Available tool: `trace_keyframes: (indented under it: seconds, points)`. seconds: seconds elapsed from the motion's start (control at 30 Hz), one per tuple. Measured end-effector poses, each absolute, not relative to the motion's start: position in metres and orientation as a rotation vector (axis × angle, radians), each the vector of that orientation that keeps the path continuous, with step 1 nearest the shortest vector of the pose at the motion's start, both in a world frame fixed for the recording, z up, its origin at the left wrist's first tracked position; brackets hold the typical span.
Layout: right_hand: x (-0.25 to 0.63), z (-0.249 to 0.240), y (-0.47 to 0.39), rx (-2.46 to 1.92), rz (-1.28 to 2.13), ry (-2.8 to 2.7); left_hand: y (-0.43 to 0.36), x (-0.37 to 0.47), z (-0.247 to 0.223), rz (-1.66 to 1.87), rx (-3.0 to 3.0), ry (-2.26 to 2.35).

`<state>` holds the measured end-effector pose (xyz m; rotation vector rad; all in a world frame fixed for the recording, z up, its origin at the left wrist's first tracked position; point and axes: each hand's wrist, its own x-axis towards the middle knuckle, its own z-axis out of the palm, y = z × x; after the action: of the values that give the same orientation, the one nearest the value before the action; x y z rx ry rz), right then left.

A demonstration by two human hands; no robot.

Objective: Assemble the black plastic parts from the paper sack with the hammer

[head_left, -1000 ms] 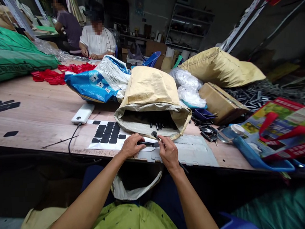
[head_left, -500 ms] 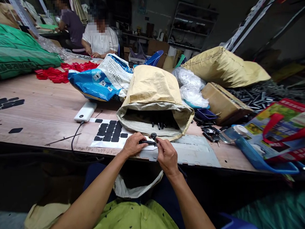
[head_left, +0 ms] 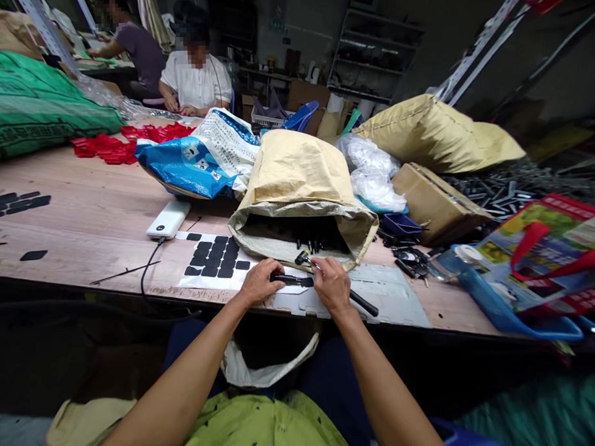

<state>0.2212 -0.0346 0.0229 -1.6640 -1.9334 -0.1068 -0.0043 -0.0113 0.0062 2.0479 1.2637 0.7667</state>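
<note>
At the table's front edge, my left hand [head_left: 258, 282] is closed on one end of a slim black part [head_left: 293, 280], which lies on the work surface. My right hand [head_left: 331, 285] grips a small hammer [head_left: 364, 303] with a metal neck and a black handle. The hammer's dark head is raised just above and beyond the black part, and its handle sticks out to the right below my wrist. Just behind both hands gapes an open paper sack [head_left: 300, 171] with black pieces inside. White paper [head_left: 185, 280] with rows of black pads lies left of my left hand.
A white power bank [head_left: 168, 220] with a cable sits to the left. Further back are a blue-and-white bag [head_left: 197, 158] and red pieces [head_left: 109, 148]. A cardboard box [head_left: 436, 202] and a blue tray [head_left: 505, 313] stand right. Two people sit across the table.
My right hand has turned and shifted slightly right, tipping the hammer so its handle now shows at the right. My left hand stays in place with the black part.
</note>
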Motion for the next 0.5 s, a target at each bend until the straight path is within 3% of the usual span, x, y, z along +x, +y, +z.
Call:
trace_keyframes:
  seconds: [0.5]
  points:
    - [0.228,0.0,-0.027,-1.74,-0.218,-1.949,-0.01,-0.006,0.005,0.782,2.01,1.252]
